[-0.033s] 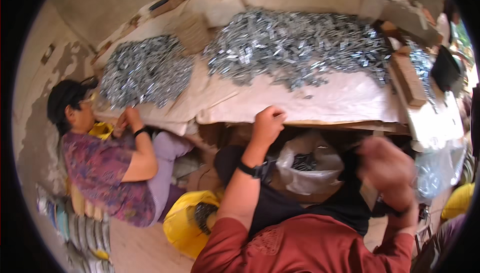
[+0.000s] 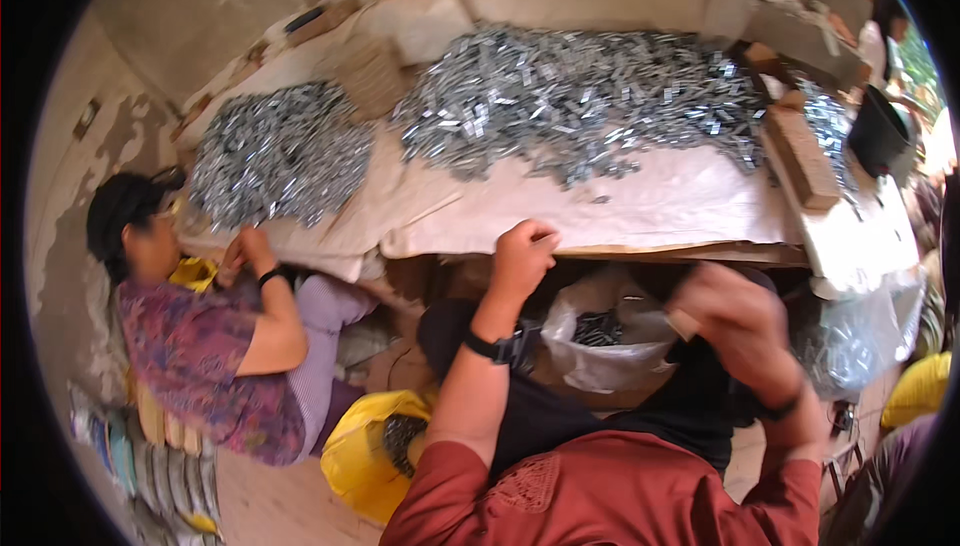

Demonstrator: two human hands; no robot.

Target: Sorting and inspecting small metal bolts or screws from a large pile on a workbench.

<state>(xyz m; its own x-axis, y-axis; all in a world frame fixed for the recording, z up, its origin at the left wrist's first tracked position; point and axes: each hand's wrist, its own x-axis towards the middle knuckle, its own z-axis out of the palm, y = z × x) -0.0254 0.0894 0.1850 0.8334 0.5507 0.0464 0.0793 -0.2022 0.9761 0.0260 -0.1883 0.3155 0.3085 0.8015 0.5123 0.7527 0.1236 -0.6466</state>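
Mostly unsorted: big heap of small metal pieces [image 2: 590, 96] covers the surface's far side. Left hand [image 2: 520, 261] clenched at the near edge, pinching something small. Right hand [image 2: 735, 321] blurred, grip unclear, above a part-filled plastic bag [image 2: 600, 341].

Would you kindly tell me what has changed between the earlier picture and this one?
Nothing has visibly changed. The left hand rests closed at the table edge, the blurred right hand hangs over the plastic bag, and the metal pieces lie as before.
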